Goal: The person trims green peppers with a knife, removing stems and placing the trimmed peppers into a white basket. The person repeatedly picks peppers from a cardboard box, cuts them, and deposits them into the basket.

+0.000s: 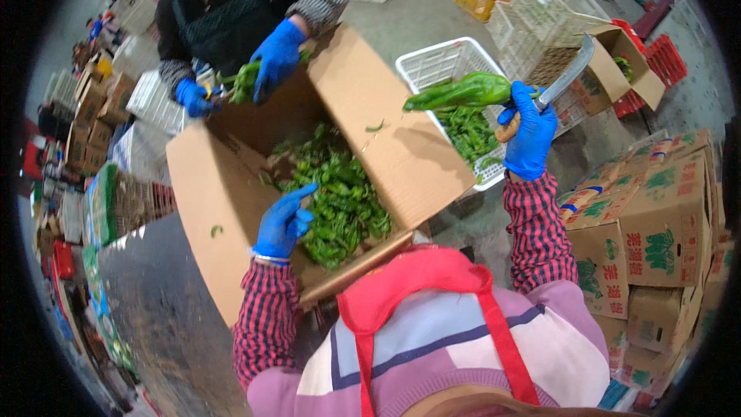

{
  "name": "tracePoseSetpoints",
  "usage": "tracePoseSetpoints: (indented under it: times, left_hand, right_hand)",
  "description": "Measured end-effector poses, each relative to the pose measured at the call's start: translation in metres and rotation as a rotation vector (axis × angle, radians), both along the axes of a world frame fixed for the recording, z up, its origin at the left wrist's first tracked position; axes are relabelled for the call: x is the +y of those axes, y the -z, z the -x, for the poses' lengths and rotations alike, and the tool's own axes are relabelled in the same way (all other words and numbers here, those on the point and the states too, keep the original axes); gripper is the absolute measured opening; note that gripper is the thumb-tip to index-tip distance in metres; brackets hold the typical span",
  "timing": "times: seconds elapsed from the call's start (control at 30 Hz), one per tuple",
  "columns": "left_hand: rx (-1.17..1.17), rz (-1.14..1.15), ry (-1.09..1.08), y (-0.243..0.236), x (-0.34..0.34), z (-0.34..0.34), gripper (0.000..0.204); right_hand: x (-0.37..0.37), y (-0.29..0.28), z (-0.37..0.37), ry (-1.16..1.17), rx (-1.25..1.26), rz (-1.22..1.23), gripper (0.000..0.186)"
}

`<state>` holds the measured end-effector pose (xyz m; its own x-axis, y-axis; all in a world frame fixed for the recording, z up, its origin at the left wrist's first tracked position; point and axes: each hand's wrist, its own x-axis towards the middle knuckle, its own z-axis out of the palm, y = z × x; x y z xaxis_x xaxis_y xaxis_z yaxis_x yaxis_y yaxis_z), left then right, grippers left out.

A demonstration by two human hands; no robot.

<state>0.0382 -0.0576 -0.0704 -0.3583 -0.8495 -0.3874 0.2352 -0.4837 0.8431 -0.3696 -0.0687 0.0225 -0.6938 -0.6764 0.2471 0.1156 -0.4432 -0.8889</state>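
My right hand (531, 135), in a blue glove, grips a curved knife (570, 73) by its wooden handle, the blade pointing up and right. The same hand also holds a long green pepper (463, 93), which points left over a white basket. My left hand (282, 225), also gloved in blue, is over the near left part of an open cardboard box (212, 212). Its index finger is stretched out, the others are partly bent, and nothing shows in it. Many green peppers (340, 205) lie heaped inside the box.
Across the box, a co-worker's blue-gloved hand (279, 58) holds green peppers. A white basket (417, 62) with peppers stands right of the box. Printed cartons (641, 224) are stacked at the right, crates (552, 0) behind. A dark tabletop (166, 301) lies at the left.
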Motion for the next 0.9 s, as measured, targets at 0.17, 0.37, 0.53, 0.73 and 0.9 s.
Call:
tracePoseSetpoints:
  times: [0.17, 0.37, 0.53, 0.73, 0.9]
  left_hand:
    - [-0.242, -0.137, -0.078, 0.033, -0.020, -0.003, 0.034]
    - [-0.337, -0.194, -0.102, 0.056, -0.030, -0.002, 0.018]
    - [-0.759, -0.025, 0.075, 0.101, -0.057, -0.025, 0.027]
    - [-1.593, 0.340, 0.775, 0.176, -0.076, -0.029, 0.030]
    - [-1.354, 0.775, 1.123, 0.224, -0.024, -0.006, 0.023]
  right_hand:
    - [-0.022, 0.023, 0.047, 0.156, 0.247, -0.178, 0.024]
    - [0.005, 0.038, -0.009, -0.179, 0.048, -0.320, 0.029]
    - [0.021, 0.053, -0.078, -0.620, -0.077, -0.367, 0.024]
    - [0.012, 0.076, -0.096, -0.615, -0.205, -0.477, 0.018]
    - [0.015, 0.087, -0.091, -0.626, -0.190, -0.495, 0.017]
